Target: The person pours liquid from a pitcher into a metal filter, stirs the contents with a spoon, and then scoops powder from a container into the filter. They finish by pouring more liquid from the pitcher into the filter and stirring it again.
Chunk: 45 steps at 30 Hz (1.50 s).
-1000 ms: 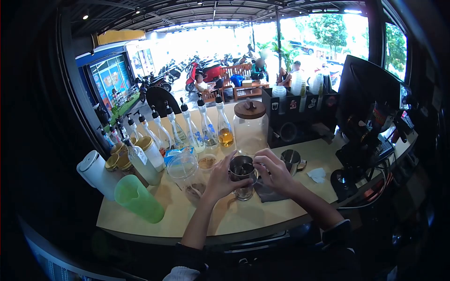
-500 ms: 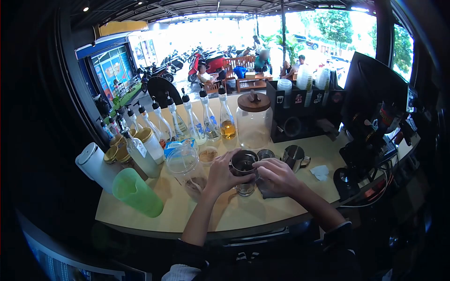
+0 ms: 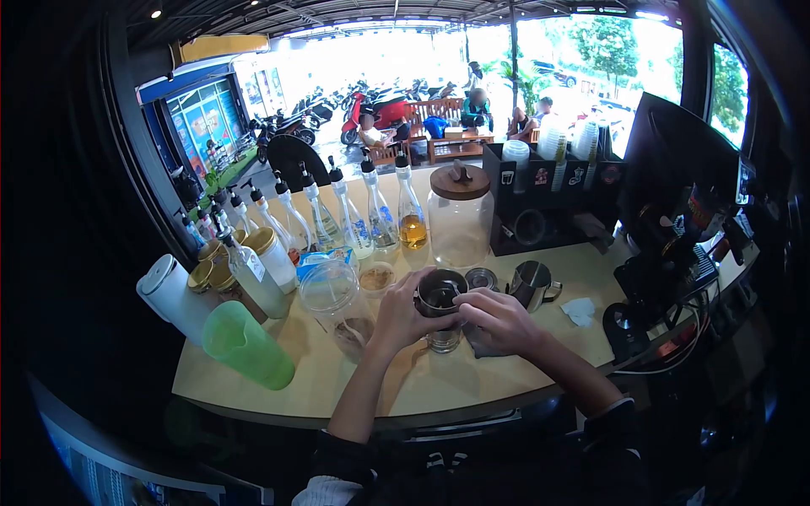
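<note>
My left hand [image 3: 400,314] wraps round a dark metal cup [image 3: 437,293], thumb across its near side. At the cup's right rim, my right hand [image 3: 504,320] is closed in a pinch. A thin, light streak by its fingertips reaches into the cup; whether it is a spoon handle is too small to tell. Just below the cup stands a clear glass [image 3: 443,341], partly hidden by the cup and fingers. A dark cloth [image 3: 487,343] lies under my right hand. Left of my left hand is a large clear plastic jug [image 3: 330,297] with brown contents low inside.
A green pitcher [image 3: 247,346] leans at the front left. Several pump bottles [image 3: 384,215] line the back, beside a wooden-lidded glass jar [image 3: 461,226]. A steel milk pitcher [image 3: 531,287] and crumpled tissue [image 3: 579,311] are on the right, near a dark monitor [image 3: 679,156].
The view has shifted very slightly. My right fingertips have moved a little at the cup's rim, while my left hand keeps its hold on the cup.
</note>
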### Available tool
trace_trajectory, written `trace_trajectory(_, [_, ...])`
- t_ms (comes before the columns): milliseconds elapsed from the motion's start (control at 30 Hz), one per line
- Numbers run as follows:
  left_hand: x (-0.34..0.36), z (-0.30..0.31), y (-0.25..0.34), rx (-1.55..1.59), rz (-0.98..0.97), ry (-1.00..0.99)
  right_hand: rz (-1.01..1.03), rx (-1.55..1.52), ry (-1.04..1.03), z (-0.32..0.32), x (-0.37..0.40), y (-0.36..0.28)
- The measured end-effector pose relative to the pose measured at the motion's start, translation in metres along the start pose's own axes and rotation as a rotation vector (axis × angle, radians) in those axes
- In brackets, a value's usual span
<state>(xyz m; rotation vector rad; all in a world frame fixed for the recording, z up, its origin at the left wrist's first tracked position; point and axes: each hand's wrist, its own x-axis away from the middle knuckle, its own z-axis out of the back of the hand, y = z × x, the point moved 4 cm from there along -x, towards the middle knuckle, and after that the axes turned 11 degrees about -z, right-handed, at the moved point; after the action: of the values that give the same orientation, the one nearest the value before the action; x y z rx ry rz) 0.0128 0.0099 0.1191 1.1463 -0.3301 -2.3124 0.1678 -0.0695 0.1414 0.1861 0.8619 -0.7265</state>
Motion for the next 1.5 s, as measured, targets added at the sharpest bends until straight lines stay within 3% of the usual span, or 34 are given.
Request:
trace_trajectory(267, [0.001, -0.003, -0.001, 0.066, 0.013, 0.033, 0.020, -0.020, 0.090, 0.001, 0.003, 0.007])
trace_trajectory(333, [0.003, -0.004, -0.003, 0.168, 0.115, 0.043, -0.054, -0.107, 0.026, 0.000, 0.004, 0.010])
trace_trajectory(467, [0.002, -0.002, -0.005, 0.157, 0.133, 0.029, -0.214, -0.282, 0.055, 0.002, 0.006, 0.017])
trace_trajectory(533, [0.000, -0.001, -0.006, 0.134, 0.087, 0.012, -0.299, -0.377, 0.026, 0.004, 0.004, 0.015])
trace_trajectory(867, [-0.011, 0.004, -0.016, 0.231, 0.045, -0.008, -0.357, -0.431, -0.005, 0.011, -0.006, 0.017])
trace_trajectory(967, [-0.014, 0.006, -0.015, 0.246, -0.020, 0.003, -0.309, -0.366, 0.072, 0.016, -0.010, 0.018])
trace_trajectory(1267, [-0.020, 0.013, -0.007, 0.224, -0.113, -0.053, -0.387, -0.471, -0.011, 0.021, -0.020, 0.013])
trace_trajectory(1500, [-0.021, 0.018, -0.006, 0.171, -0.203, -0.082, -0.517, -0.807, -0.093, 0.016, -0.020, 0.029])
